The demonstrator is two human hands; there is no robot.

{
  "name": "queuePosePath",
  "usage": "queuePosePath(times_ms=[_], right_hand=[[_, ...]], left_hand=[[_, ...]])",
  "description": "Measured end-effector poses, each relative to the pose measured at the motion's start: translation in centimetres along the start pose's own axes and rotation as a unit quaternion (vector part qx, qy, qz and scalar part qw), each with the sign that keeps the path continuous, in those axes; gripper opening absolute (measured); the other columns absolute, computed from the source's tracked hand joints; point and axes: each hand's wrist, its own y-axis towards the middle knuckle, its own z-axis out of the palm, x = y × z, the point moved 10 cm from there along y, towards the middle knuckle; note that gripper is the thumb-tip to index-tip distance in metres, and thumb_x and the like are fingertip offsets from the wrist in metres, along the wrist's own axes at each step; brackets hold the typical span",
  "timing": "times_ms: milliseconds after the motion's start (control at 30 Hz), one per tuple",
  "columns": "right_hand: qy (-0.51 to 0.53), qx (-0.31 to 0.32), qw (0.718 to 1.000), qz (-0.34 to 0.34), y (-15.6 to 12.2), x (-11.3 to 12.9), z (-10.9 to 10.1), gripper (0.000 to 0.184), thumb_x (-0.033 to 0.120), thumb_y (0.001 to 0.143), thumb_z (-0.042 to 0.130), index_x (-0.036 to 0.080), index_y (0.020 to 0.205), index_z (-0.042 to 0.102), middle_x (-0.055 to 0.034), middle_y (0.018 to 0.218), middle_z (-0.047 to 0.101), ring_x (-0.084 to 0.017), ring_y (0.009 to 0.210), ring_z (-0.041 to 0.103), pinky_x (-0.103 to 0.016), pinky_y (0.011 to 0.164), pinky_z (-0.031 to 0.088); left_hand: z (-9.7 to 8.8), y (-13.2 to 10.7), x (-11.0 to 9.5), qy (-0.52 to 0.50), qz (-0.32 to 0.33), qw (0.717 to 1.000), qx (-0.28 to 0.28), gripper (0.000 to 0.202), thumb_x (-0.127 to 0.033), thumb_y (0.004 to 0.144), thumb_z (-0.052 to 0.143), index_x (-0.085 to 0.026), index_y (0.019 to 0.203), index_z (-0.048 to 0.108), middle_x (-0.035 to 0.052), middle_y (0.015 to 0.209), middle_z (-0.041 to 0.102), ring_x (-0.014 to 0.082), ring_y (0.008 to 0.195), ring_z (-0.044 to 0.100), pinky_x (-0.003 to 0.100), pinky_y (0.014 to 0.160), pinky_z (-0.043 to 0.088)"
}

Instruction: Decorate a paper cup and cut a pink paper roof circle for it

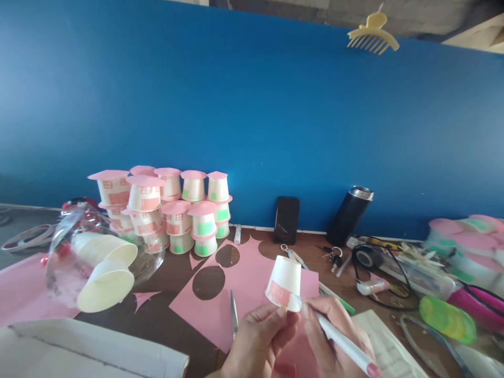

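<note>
An upside-down white paper cup (289,270) with a pink patch coloured near its rim is pinched at the lower edge by my left hand (262,336). In my right hand (338,325) is a white marker (344,341) with a pink end, its tip at the cup's side beside the patch. Below both hands lies a pink paper sheet (252,278) with round holes cut out. Scissors (233,313) rest on it just left of my left hand, partly hidden.
Stacked decorated cups with pink paper tops (145,202) stand at the back left. Plain cups (105,286) lie in a clear plastic bag. A phone (286,220) and black bottle (349,215) lean by the blue wall. Keys, cables and a green container (447,318) clutter the right.
</note>
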Motion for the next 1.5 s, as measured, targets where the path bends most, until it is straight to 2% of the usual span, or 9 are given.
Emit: queuePosePath(times_ms=[300,467,700,1033,1500], right_hand=[[-0.003,-0.002,1.0,0.004,-0.17,-0.08,0.01,0.01,0.03,0.091,0.052,0.025,0.082,0.053,0.0037,0.062,0.061,-0.012,0.047,0.058,-0.022,0.048,0.046],[-0.001,0.007,1.0,-0.001,-0.21,0.05,0.11,0.009,0.026,0.091,0.052,0.024,0.082,0.054,0.0029,0.063,0.061,-0.012,0.049,0.059,-0.022,0.049,0.046],[0.016,0.012,1.0,0.015,-0.47,-0.18,0.25,0.011,0.03,0.091,0.052,0.024,0.082,0.056,0.0036,0.061,0.061,-0.012,0.047,0.058,-0.022,0.048,0.046],[0.011,0.028,0.999,0.012,-0.37,0.13,0.48,0.018,0.035,0.092,0.051,0.024,0.079,0.056,0.0038,0.059,0.061,-0.012,0.046,0.059,-0.022,0.047,0.045],[0.009,0.025,1.0,-0.005,-0.34,0.23,0.6,0.016,0.031,0.092,0.051,0.023,0.079,0.055,0.0035,0.06,0.061,-0.012,0.046,0.059,-0.021,0.047,0.045]], left_hand=[[0.28,-0.3,-0.28,0.0,0.0,1.0,0.007,0.016,-0.026,0.067,0.081,-0.011,0.071,0.075,0.0065,0.075,0.072,0.0145,0.079,0.066,0.024,0.081,0.049],[0.47,-0.41,-0.26,-0.005,0.006,1.0,0.017,0.015,-0.025,0.068,0.08,-0.011,0.072,0.075,0.0071,0.076,0.072,0.0155,0.082,0.065,0.026,0.084,0.048],[0.07,-0.11,-0.1,-0.012,0.013,1.0,0.018,0.018,-0.027,0.07,0.079,-0.01,0.074,0.074,0.0079,0.079,0.07,0.0163,0.084,0.064,0.029,0.09,0.047],[0.22,-0.19,-0.4,-0.019,0.025,0.999,0.022,0.015,-0.026,0.071,0.078,-0.011,0.072,0.074,0.006,0.076,0.068,0.0147,0.082,0.062,0.028,0.088,0.048],[0.18,-0.01,-0.25,-0.01,0.023,0.999,0.029,0.015,-0.026,0.074,0.075,-0.011,0.074,0.073,0.0072,0.079,0.068,0.0153,0.083,0.062,0.03,0.09,0.047]])
